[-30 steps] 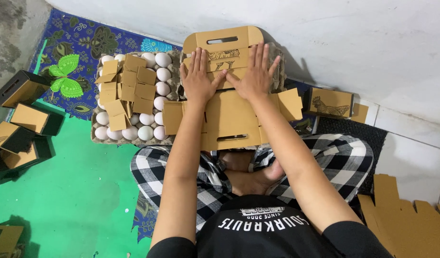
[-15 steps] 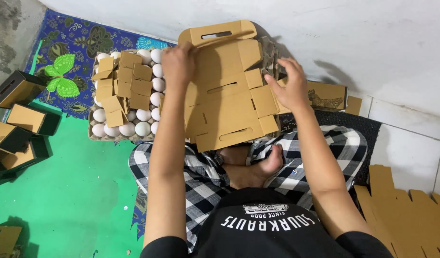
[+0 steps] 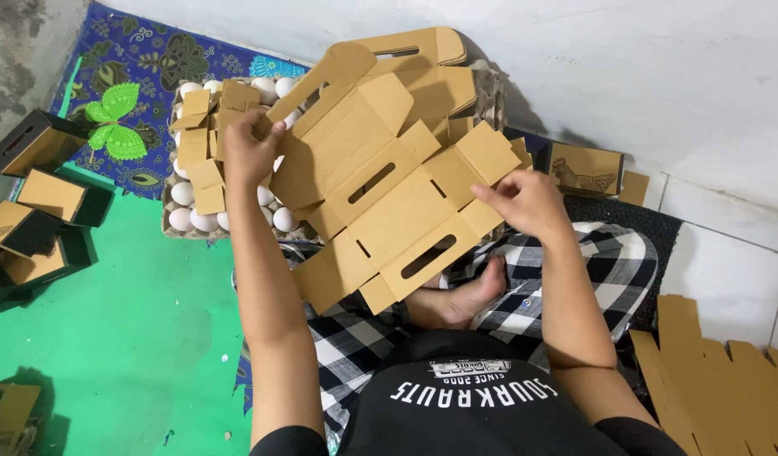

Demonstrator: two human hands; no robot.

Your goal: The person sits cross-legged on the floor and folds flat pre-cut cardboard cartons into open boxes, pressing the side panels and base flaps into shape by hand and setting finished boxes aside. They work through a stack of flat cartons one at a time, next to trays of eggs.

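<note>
I hold a flat, unfolded brown cardboard box blank tilted above my lap. It has several flaps and slot cut-outs. My left hand grips its left edge, and my right hand grips its right edge near a flap. Behind the blank, a stack of more cardboard blanks leans by the white wall. To the left, a tray of white eggs sits on the floor with several small cardboard pieces lying on top of it.
Folded dark boxes with brown insides stand at the far left on the green mat. A printed cardboard piece lies by the wall. More flat cardboard lies at the lower right. My crossed legs in checked cloth lie below the blank.
I have lifted the blank off the stack and turned it toward my lap. My hands moved from pressing flat on it to gripping its left and right edges.
</note>
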